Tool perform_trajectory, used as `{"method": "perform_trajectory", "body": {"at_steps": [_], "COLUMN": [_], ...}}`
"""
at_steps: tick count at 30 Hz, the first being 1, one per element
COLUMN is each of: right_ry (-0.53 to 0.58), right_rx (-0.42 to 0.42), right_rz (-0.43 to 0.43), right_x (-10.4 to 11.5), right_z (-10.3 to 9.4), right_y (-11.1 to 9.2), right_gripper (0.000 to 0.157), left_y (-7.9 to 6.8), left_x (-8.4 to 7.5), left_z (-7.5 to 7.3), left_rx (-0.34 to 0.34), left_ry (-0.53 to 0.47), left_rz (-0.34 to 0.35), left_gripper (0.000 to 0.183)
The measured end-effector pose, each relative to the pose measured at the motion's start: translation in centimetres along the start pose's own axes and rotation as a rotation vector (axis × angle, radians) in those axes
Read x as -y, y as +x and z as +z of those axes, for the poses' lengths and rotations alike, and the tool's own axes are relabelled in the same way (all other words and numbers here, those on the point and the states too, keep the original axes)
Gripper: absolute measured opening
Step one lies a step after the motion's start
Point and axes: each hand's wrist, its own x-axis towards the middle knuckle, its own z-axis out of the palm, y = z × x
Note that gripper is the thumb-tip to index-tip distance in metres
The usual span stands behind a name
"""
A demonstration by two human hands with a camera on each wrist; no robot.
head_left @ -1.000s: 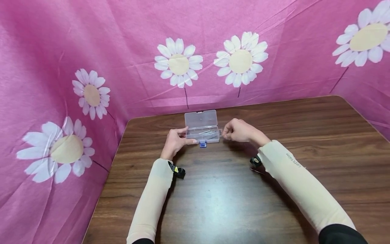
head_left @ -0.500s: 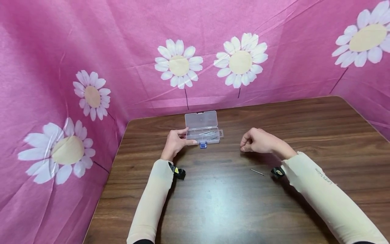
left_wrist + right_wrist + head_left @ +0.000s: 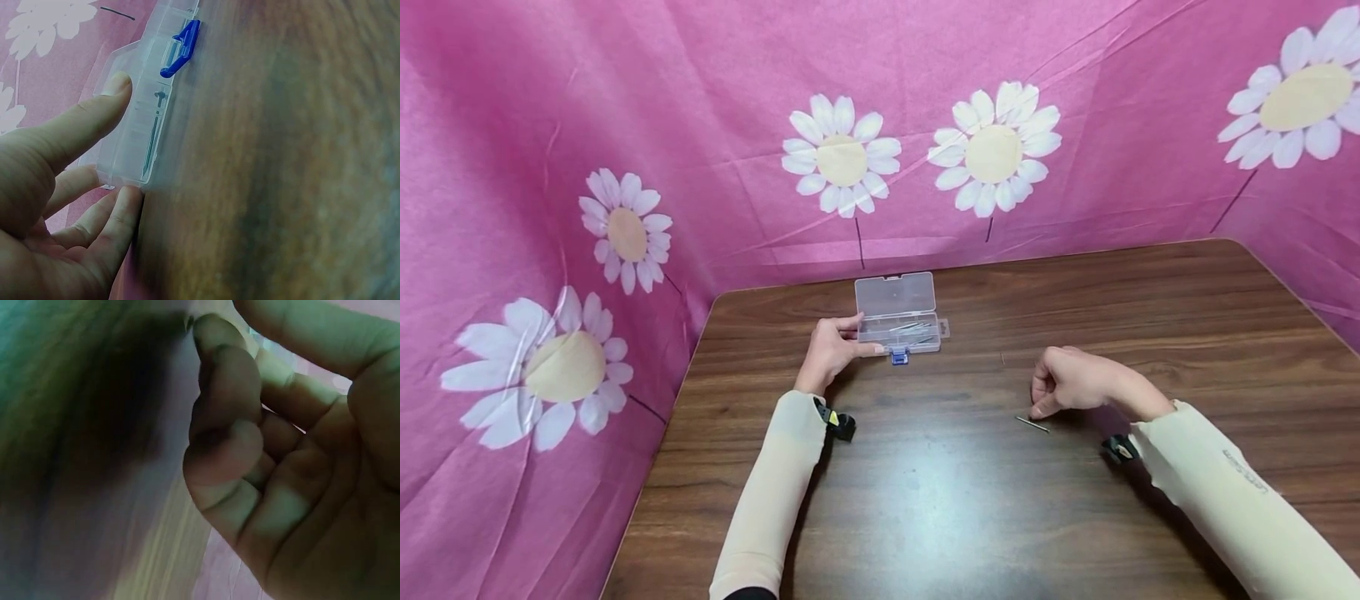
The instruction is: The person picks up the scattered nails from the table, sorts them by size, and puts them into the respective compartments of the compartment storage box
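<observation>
A clear plastic compartment box (image 3: pixel 898 335) stands with its lid (image 3: pixel 895 295) up near the table's back edge. Several thin metal nails (image 3: pixel 913 328) lie inside it; through its side in the left wrist view, one nail (image 3: pixel 152 134) shows a flat head. My left hand (image 3: pixel 832 348) holds the box's left end, thumb on the front wall, other fingers at the end and behind. My right hand (image 3: pixel 1075 383) is low over the table, fingers bent, thumb tip right by a loose nail (image 3: pixel 1033 425); I see nothing held, and contact cannot be told.
A blue latch (image 3: pixel 899 357) hangs from the box's front, and a clear tab (image 3: pixel 944 328) sticks out on its right. A tiny thin sliver (image 3: pixel 1002 358) lies between the box and my right hand. A pink flowered cloth (image 3: pixel 917 242) hangs behind the wooden table (image 3: pixel 925 500).
My right hand has moved from beside the box's right end rightward and toward me, down to the loose nail. My left hand and the box have stayed in place.
</observation>
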Motion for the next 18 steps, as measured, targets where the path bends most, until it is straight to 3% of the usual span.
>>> {"method": "perform_trajectory", "body": {"at_steps": [5, 18], "right_ry": [-0.052, -0.094], "right_rx": [0.023, 0.027], "right_rz": [0.052, 0.044], "right_x": [0.3, 1.1], "right_z": [0.4, 1.7], "right_y": [-0.6, -0.9], "right_gripper": [0.030, 0.027], "left_y": [0.0, 0.2], "left_x": [0.1, 0.4], "left_z": [0.0, 0.1], "left_rx": [0.002, -0.005], "left_ry": [0.000, 0.001], "left_rz": [-0.005, -0.005], "left_gripper": [0.075, 0.074]}}
